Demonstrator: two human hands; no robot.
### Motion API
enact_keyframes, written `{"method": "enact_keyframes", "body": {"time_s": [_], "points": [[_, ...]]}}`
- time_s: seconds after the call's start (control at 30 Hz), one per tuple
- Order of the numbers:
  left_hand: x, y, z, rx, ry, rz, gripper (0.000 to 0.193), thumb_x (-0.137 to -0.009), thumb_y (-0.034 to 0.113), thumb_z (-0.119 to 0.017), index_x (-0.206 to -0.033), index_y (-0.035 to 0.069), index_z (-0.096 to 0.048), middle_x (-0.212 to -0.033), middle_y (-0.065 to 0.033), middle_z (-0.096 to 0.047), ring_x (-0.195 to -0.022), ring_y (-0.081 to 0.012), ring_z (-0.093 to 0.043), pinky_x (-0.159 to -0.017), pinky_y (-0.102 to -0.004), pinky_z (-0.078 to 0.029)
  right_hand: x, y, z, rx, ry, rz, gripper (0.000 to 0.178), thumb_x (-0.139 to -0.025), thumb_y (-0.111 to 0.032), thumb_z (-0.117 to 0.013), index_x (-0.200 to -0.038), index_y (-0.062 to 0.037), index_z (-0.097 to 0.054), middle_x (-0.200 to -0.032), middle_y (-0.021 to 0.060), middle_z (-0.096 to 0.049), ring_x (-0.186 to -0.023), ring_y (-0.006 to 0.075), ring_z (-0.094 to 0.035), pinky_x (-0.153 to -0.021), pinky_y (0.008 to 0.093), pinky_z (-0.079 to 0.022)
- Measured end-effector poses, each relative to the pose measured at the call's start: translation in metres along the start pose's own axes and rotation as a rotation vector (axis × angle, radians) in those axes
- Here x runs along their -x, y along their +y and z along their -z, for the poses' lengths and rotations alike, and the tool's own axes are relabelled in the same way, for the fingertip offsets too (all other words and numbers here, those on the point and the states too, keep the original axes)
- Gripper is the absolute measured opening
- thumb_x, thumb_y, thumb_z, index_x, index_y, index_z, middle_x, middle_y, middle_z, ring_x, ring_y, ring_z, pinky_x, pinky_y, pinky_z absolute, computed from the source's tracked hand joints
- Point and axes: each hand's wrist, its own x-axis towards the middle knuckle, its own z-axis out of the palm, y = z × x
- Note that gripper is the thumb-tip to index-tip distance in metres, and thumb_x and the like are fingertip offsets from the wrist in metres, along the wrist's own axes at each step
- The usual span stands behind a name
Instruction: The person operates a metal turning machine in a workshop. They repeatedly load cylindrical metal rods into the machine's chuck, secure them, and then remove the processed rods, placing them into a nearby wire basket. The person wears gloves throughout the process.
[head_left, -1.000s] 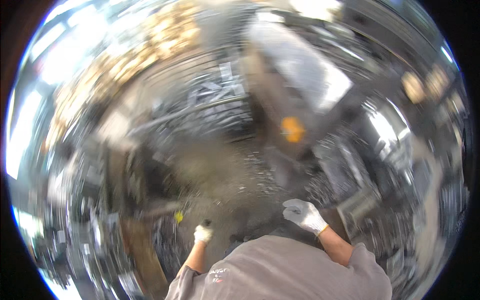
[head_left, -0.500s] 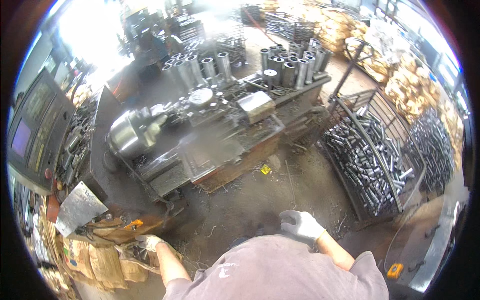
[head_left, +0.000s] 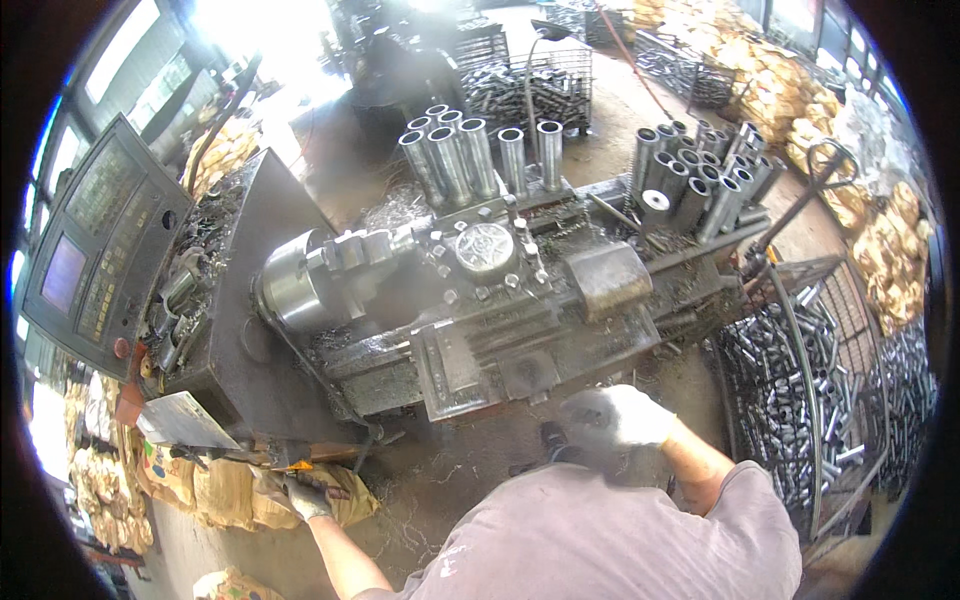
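A metal lathe stands before me, with a shiny chuck (head_left: 290, 285) at its left and a round-topped tool post (head_left: 485, 248) in the middle. My right hand (head_left: 625, 415), in a white work glove, is just in front of the lathe's carriage (head_left: 450, 370); its fingers are smeared and I see nothing clearly in them. My left hand (head_left: 308, 496), also gloved, is low at the left beside a small orange object (head_left: 298, 466) under the machine's front edge. Its fingers are partly hidden, so any grip is unclear.
Metal tubes (head_left: 450, 160) stand upright behind the tool post, and more tubes (head_left: 690, 175) stand at the lathe's right end. A control panel (head_left: 85, 250) rises at the left. Wire cages of short metal pieces (head_left: 790, 390) are at the right. Sacks (head_left: 225, 492) lie lower left.
The view has shifted, bringing the lathe nearer and lower in the picture. My right hand has moved forward to the carriage's front; my left hand stays low by the orange object.
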Motion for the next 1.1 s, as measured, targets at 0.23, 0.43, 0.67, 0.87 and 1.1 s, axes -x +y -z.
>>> {"method": "enact_keyframes", "body": {"time_s": [0.23,0.43,0.67,0.87,1.1], "points": [[0.075,-0.07,-0.051,-0.044,0.237,-0.149,0.039,-0.098,0.056,-0.065,-0.088,0.018,-0.059,-0.071,0.0004,-0.057,-0.06,-0.0175,-0.052,-0.058,-0.0318,-0.045,-0.174,-0.06,0.117,0.004,0.067,0.711,0.031,-0.087,-0.02,-0.083,-0.117,-0.0104,-0.081,-0.117,0.0135,-0.079,-0.107,0.0317,-0.077,-0.096,0.0392,-0.062],[0.158,-0.161,-0.159,-0.304,-0.02,-0.016,0.016,-0.1,0.025,-0.071,-0.095,0.01,-0.069,-0.08,0.0008,-0.064,-0.069,-0.0128,-0.057,-0.063,-0.0321,-0.047,-0.41,-0.085,0.116,0.533,-0.612,0.995,0.048,-0.083,-0.029,-0.083,-0.127,-0.0082,-0.077,-0.123,0.0141,-0.076,-0.106,0.0339,-0.074,-0.095,0.0448,-0.058],[0.177,-0.144,-0.154,-0.548,-0.007,-0.177,0.016,-0.101,0.019,-0.071,-0.108,0.005,-0.071,-0.088,0.0005,-0.067,-0.071,-0.0097,-0.057,-0.063,-0.0287,-0.048,-0.436,-0.086,0.071,0.305,-0.409,0.016,0.02,-0.086,-0.016,-0.082,-0.105,-0.0072,-0.082,-0.097,0.0046,-0.078,-0.087,0.014,-0.07,-0.076,0.0358,-0.057],[0.136,-0.132,-0.113,-0.571,0.05,-0.128,0.014,-0.1,0.016,-0.069,-0.106,0.004,-0.072,-0.091,-0.0025,-0.069,-0.077,-0.011,-0.059,-0.071,-0.0302,-0.051,-0.401,-0.079,0.08,-0.13,-0.47,0.342,0.038,-0.091,-0.03,-0.081,-0.122,-0.0068,-0.082,-0.119,0.0116,-0.081,-0.107,0.0201,-0.075,-0.099,0.0334,-0.057],[0.124,-0.083,-0.194,-0.502,-0.175,-0.184,0.016,-0.101,0.01,-0.065,-0.111,-0.001,-0.072,-0.097,-0.0025,-0.071,-0.09,-0.0107,-0.06,-0.085,-0.0268,-0.05,-0.383,-0.125,0.109,-0.702,0.227,0.29,0.041,-0.099,-0.023,-0.073,-0.131,0.0023,-0.073,-0.118,0.0169,-0.079,-0.099,0.0209,-0.077,-0.094,0.0333,-0.064]]}}
